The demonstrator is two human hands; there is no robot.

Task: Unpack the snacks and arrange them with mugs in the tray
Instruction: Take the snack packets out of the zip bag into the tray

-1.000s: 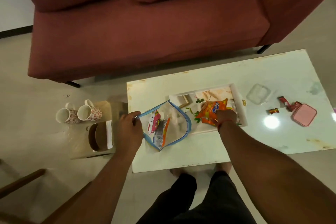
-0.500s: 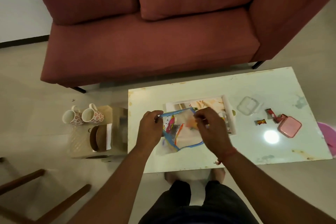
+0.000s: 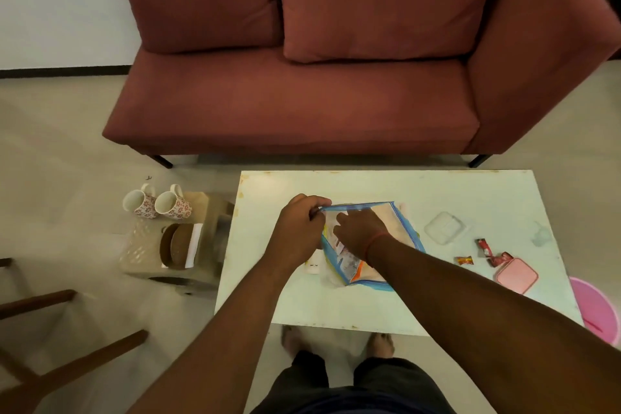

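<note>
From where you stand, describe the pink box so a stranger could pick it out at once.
Start at the white coffee table in front of the red sofa and go to its right end, near edge. The pink box lies there, square with rounded corners, just beyond some small red wrappers. It is opaque pink, unlike the clear container farther back.

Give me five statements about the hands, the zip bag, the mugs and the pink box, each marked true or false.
1. The left hand grips the zip bag at its top corner. True.
2. The right hand rests on the pink box. False: it reaches into the bag.
3. Both mugs stand in the tray. False: they lie off the table, left of it.
4. The pink box is closed. True.
5. The bag is empty. False: wrappers show inside.
</note>
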